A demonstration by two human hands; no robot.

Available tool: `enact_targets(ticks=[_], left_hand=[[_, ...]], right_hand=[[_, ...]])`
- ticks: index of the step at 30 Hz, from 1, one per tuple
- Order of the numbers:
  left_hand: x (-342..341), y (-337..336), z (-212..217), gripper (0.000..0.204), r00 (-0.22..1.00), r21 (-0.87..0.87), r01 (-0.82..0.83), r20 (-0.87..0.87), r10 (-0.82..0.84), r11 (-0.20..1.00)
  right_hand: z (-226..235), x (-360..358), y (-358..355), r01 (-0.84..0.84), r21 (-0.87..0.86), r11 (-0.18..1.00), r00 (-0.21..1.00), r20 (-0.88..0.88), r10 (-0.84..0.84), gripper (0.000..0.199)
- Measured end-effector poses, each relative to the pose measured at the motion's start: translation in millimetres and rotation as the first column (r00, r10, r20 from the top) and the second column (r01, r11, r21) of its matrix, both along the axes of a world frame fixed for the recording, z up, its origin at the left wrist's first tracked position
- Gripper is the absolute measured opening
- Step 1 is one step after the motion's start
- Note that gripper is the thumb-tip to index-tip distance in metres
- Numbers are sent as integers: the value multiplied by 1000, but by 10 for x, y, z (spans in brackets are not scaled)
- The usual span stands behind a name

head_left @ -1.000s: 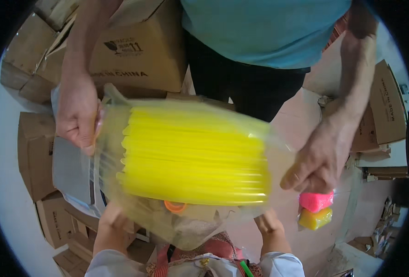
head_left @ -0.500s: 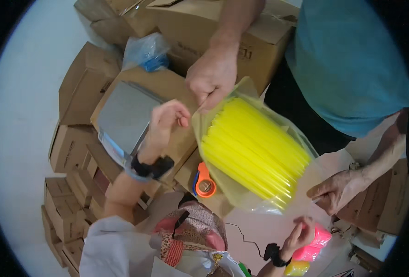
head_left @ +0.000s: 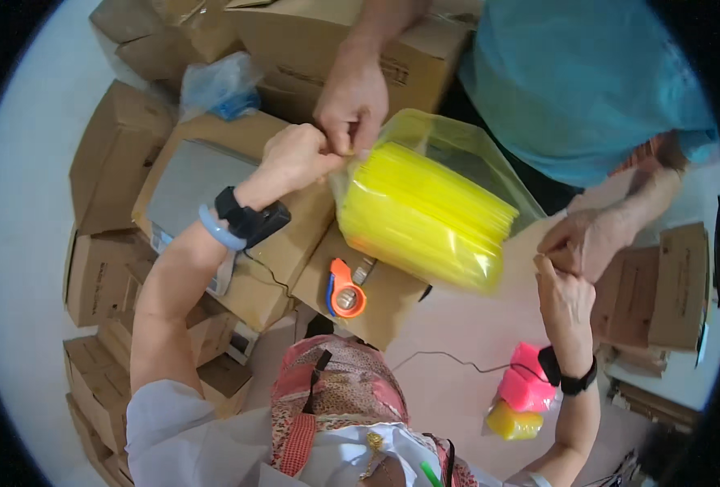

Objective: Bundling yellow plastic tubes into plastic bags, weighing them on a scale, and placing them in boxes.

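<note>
A clear plastic bag full of long, bright yellow tubes hangs tilted in the middle. My left hand pinches its upper left corner, fingertips against the left-of-centre hand of a co-worker facing me. At the right, my right hand is closed at the bag's other end, touching the co-worker's other hand; the film between those fingers is hard to make out. Below the bag, an orange and blue tape dispenser lies on cardboard.
A grey flat-topped device sits on a carton at left. Cartons line the left, and a large carton stands behind. Pink packs and a yellow pack lie at lower right, by a thin black cable.
Both my hands have moved up to the bag, meeting the co-worker's hands at its two ends. The bag has shifted up and left, and its film is stretched over the tubes.
</note>
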State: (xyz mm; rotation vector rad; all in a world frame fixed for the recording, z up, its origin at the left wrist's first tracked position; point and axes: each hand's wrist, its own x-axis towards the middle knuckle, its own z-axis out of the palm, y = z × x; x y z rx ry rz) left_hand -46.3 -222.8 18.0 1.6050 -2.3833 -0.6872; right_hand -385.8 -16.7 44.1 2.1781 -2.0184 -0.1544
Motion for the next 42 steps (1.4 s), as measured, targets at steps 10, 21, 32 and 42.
enact_targets(ticks=[10,21,32,42], left_hand=[[205,166,-72,25,999,-189,10,37,-3,982],[283,137,-101,34,1000,-138,-8,-18,6,990],[313,206,-198,36,999,-265,-36,-33,28,963],[405,247,-122,23,995,-165,-93,19,97,982]], right_hand=[[-79,-324,-31,-39,97,995,999,-13,41,9],[187,-490,-35,-398,-22,917,916,-64,396,11],[17,-406,23,-257,-12,966,966,24,257,20],[-7,-401,5,-136,-8,991,965,227,134,28]])
